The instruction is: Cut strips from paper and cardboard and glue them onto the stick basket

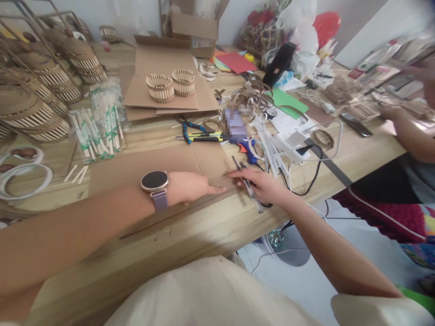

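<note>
Left hand lies flat and open on the cardboard, right hand gripping a pen just right of it.

A slim dark pen slants, gripped, over the right end of a flat brown cardboard sheet.

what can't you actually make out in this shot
All in the head view:
the thin dark tool: the grip of the right hand covers its middle; pen or blade, cannot tell
the cardboard sheet: the left hand hides the part under it
a pixelated patch masks something mid-table
a co-worker's arm is cut off by the right edge
</note>
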{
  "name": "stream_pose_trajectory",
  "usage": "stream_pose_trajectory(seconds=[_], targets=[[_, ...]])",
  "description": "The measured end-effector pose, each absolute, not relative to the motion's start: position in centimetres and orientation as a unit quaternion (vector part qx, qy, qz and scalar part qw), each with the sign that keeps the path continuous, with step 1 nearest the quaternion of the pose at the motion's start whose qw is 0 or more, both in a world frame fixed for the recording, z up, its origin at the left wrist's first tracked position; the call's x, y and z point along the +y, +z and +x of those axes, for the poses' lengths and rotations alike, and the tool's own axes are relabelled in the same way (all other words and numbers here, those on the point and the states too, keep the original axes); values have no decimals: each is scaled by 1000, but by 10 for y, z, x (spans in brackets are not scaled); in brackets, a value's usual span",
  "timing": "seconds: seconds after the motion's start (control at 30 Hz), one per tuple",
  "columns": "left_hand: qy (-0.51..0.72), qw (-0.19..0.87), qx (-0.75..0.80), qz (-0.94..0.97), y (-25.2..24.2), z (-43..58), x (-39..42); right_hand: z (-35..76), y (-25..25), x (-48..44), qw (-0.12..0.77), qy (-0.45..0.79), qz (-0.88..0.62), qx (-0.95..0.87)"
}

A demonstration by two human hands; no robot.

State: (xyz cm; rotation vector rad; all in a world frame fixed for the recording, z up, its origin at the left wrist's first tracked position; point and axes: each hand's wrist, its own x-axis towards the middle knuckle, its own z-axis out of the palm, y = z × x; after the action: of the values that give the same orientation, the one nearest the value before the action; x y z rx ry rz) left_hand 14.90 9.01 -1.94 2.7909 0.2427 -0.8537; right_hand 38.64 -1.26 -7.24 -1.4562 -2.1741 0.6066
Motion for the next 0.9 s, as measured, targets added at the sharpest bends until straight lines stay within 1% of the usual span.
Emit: stream_pose_trajectory(seconds=[0.1, 0.17, 0.3, 0.37, 0.47, 0.6, 0.73, 0.9], targets=[[-276, 103, 90, 952, -17, 149, 86, 387, -65, -26, 316, 204, -620, -689], [-271, 86, 83, 955, -15, 148, 84, 382, -63, -38, 373, 201, -650, -630], [-277, 65, 68, 956, -14, 149, 82, 361, -68, -58, 483, 234, -629, -562], [-278, 59, 57, 957, -15, 149, 82, 348, -73, -64, 519, 239, -614, -545], [-269, 57, 44, 961, -18, 149, 85, 329, -79, -71, 523, 250, -607, -543], [-242, 90, 47, 965, -18, 149, 87, 308, -86, -74, 502, 287, -632, -517], [-247, 120, 65, 959, -13, 151, 86, 291, -94, -72, 475, 253, -650, -536], [-259, 102, 57, 959, -13, 152, 86, 275, -101, -64, 459, 259, -633, -567]])
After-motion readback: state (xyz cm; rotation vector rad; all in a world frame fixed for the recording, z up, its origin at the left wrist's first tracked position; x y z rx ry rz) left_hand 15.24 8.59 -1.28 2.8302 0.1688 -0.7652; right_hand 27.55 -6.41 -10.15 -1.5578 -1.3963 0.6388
